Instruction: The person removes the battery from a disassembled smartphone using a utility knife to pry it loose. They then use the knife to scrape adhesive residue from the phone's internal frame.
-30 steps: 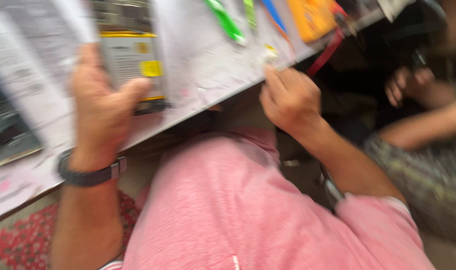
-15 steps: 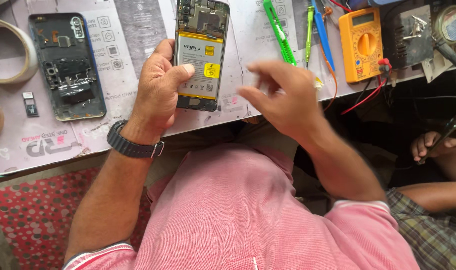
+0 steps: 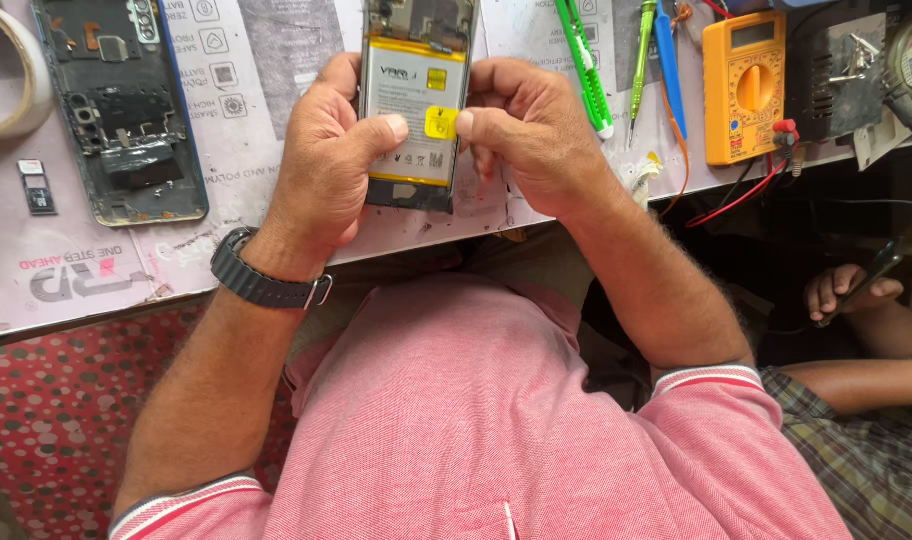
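An opened phone (image 3: 412, 150) with its back cover off shows a white battery with yellow stickers. My left hand (image 3: 321, 165) grips its left side and lower end, thumb resting on the battery. On the phone's right side is my right hand (image 3: 526, 135), whose thumb presses the yellow sticker at the battery's middle. The phone is held just above the table edge. A dark watch sits on my left wrist.
A removed phone back frame (image 3: 126, 110) lies at the left beside a small SIM tray (image 3: 36, 186) and a tape roll (image 3: 21, 75). Green tweezers (image 3: 581, 65), a green and a blue tool and a yellow multimeter (image 3: 744, 85) with red leads lie right. Another person's hand (image 3: 841, 290) is at lower right.
My right hand has come in from the air to the phone's right side and its thumb now presses the yellow sticker. The left hand keeps its hold on the phone.
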